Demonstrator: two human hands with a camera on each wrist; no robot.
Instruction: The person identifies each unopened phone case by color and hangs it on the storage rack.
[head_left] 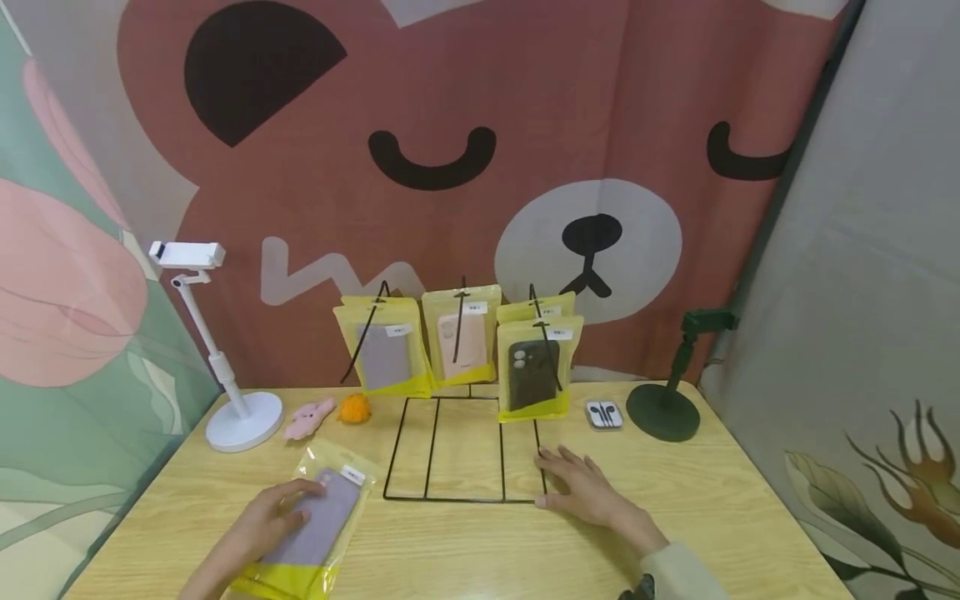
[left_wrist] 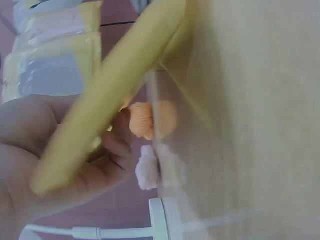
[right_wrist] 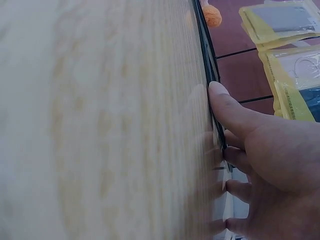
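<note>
My left hand (head_left: 262, 525) holds a purple phone case in a clear-and-yellow pouch (head_left: 324, 518) at the table's front left. Seen edge-on in the left wrist view, the yellow pouch (left_wrist: 107, 95) crosses in front of the fingers, hiding part of the grip. At the front right corner of a black wire display rack (head_left: 465, 500), my right hand (head_left: 588, 493) rests with fingers spread, its thumb against the base wire in the right wrist view. From the rack's hooks hang pouches with a purple case (head_left: 385, 358), a pink case (head_left: 462, 342) and a black case (head_left: 534, 375).
A white phone stand (head_left: 243, 421), a pink plush toy (head_left: 307, 418) and an orange ball-like item (head_left: 355, 408) stand at the back left. Boxed earphones (head_left: 603, 415) and a dark green stand (head_left: 663, 412) are at the back right. A patterned curtain (head_left: 570, 100) hangs behind.
</note>
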